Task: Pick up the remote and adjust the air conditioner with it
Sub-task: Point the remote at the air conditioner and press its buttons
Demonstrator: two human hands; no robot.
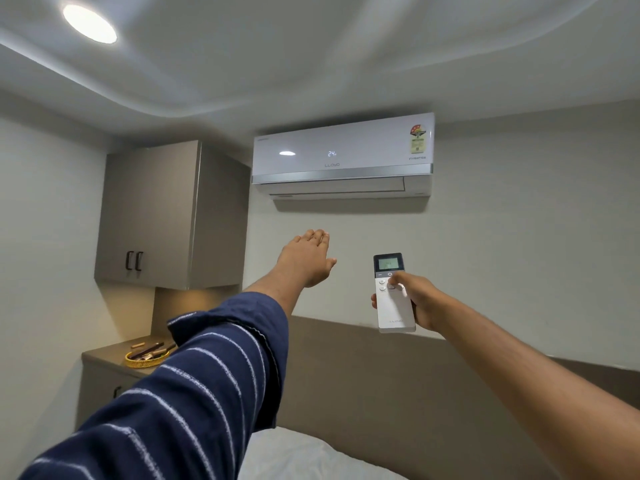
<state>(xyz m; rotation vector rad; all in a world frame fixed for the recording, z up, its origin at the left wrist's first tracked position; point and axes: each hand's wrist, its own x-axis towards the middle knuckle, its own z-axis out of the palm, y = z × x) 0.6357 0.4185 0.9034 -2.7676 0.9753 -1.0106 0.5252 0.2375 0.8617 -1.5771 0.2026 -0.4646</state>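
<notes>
White walls and ceiling all around, with a round ceiling light (89,23) glowing top left. Biggest thing on the wall is the air conditioner (343,155), mounted high up, front panel reading 24 and the flap at the bottom looks open. Left of it hangs a taupe wall cabinet (166,216) with two dark handles, and under that a counter (104,358) holding a gold-rimmed tray (147,356) of small sticks, can't make out what they are. Left arm in a navy striped sleeve (194,386) stretches up toward the unit, left hand (306,259) flat and empty, fingers pressed together, thumb out to the side. Right hand (417,301) is wrapped around the white remote (394,296), held upright below the air conditioner, thumb on a button just under the little screen, which is lit.
</notes>
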